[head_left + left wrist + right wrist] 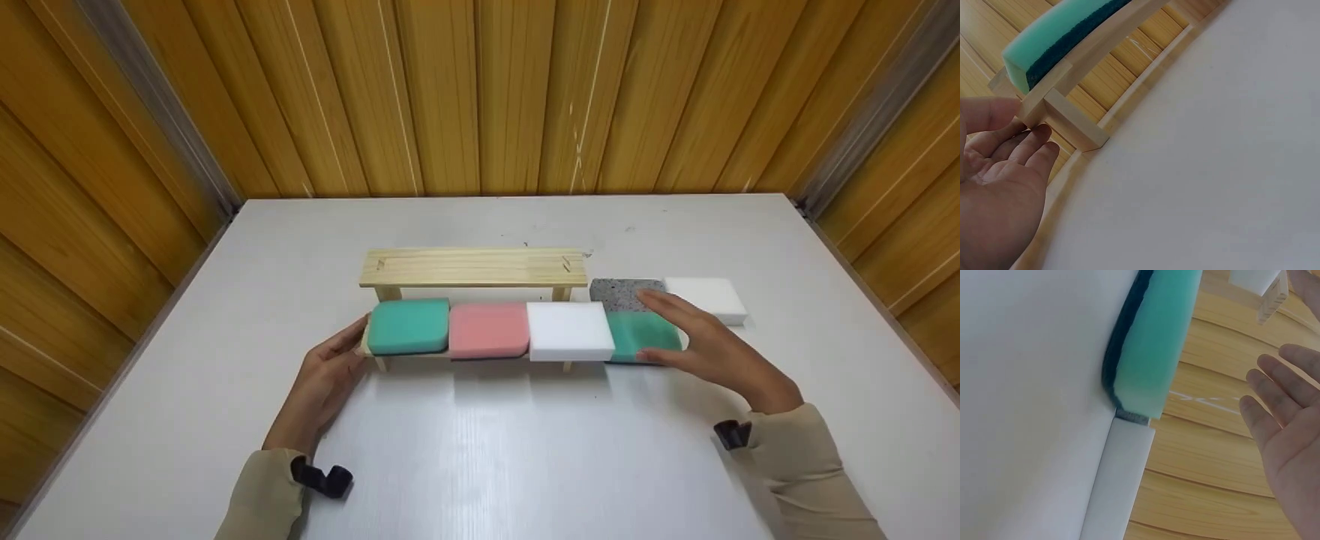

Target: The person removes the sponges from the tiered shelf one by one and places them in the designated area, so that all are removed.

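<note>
A green sponge [409, 327], a pink sponge [489, 331] and a white sponge [570, 331] lie side by side on the front step of a small wooden rack [1067, 118]. My left hand [330, 377] holds the left end of that step, thumb and fingers against the wood. Over on the right, my right hand [709, 346] hangs with spread, fairly straight fingers above a second green sponge [1154, 343] with a dark underside. In the right wrist view, that sponge and the hand are apart. A speckled grey sponge [619, 293] lies behind it, partly hidden by the fingers.
Another white sponge [709, 297] lies at the right, beside the grey one. The rack's higher back step [474, 268] stands behind the front row. Yellow wood-patterned walls [510, 97] border the white table [480, 457].
</note>
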The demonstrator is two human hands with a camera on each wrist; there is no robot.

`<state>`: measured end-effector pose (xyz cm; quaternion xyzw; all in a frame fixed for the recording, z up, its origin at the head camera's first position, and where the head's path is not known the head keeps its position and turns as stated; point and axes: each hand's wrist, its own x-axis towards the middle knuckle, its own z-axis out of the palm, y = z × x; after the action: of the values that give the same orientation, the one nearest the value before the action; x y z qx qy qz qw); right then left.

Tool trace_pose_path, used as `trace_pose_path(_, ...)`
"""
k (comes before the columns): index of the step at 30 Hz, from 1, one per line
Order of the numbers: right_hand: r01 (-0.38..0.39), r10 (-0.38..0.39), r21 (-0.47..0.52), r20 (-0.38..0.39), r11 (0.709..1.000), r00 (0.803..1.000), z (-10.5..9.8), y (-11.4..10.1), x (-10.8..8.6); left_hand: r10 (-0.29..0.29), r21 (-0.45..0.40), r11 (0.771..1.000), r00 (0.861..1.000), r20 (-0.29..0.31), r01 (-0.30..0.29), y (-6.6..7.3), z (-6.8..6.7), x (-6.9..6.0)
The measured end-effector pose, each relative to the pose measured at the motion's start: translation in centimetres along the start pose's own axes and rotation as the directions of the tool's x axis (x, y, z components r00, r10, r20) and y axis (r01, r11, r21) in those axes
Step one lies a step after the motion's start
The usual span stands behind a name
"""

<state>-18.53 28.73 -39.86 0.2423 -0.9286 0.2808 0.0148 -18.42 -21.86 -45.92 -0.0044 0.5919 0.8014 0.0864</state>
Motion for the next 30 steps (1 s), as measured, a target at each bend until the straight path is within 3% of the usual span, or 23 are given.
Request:
trace_pose_path(18,0.177,-0.177,-0.013,-0.027,0.984,0.984,1.2,-1.5,1.7,-0.004,-0.017,1.000,1.000,0.002,0.004,0.0,-0.1,0.0)
trace_pose_path(30,0.145,-0.144,-0.003,0.068,0.989,0.987,1.4,-2.7,2.7,-0.006,0.004,1.000,1.000,-0.006,0.006,-0.1,-0.1,0.0)
